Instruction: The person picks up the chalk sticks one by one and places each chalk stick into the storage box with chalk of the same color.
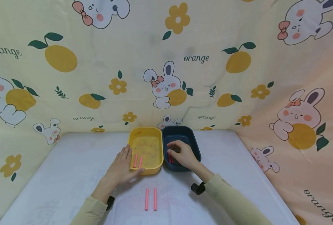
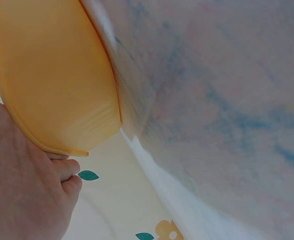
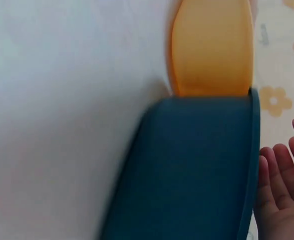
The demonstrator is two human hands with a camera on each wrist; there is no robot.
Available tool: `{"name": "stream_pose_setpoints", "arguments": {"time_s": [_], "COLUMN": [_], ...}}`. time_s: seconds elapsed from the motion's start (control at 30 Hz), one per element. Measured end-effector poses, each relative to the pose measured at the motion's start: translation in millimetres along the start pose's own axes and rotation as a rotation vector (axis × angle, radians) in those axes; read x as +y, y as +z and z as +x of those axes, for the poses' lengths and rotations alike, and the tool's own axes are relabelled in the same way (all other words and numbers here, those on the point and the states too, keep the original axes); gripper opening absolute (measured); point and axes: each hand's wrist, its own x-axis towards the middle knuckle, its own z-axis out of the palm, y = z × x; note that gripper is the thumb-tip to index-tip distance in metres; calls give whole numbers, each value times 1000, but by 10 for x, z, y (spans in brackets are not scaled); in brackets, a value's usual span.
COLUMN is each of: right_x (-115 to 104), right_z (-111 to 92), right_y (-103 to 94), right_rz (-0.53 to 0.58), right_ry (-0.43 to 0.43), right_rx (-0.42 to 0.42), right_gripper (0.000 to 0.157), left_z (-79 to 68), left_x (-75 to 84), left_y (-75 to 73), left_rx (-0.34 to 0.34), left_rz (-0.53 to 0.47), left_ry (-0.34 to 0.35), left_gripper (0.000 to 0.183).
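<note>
The left hand point(image 1: 121, 167) lay with its fingers extended along the outside of the yellow bin point(image 1: 154, 170), thumb at the near rim; two pink sticks point(image 1: 135, 160) were in that bin, just right of the hand. The right hand point(image 1: 184, 154), curved but with thumb and fingers parted around nothing, was over the blue bin point(image 1: 178, 167), sticks point(image 1: 170, 158) inside just by its thumb. Two loose sticks point(image 1: 155, 199) lay on the worktop point(image 1: 172, 207) between both wrists.
</note>
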Motion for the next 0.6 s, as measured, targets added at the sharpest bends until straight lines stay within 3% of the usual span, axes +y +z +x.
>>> {"name": "stream_pose_setpoints", "arguments": {"time_s": [0.6], "right_x": [-218], "right_z": [-481], "right_y": [163], "right_rz": [94], "right_ry": [-72], "right_rx": [-73], "right_gripper": [22], "left_z": [-5], "left_x": [3], "left_y": [-2], "left_rx": [-2], "left_rz": [7], "left_ry": [4], "left_gripper": [116]}}
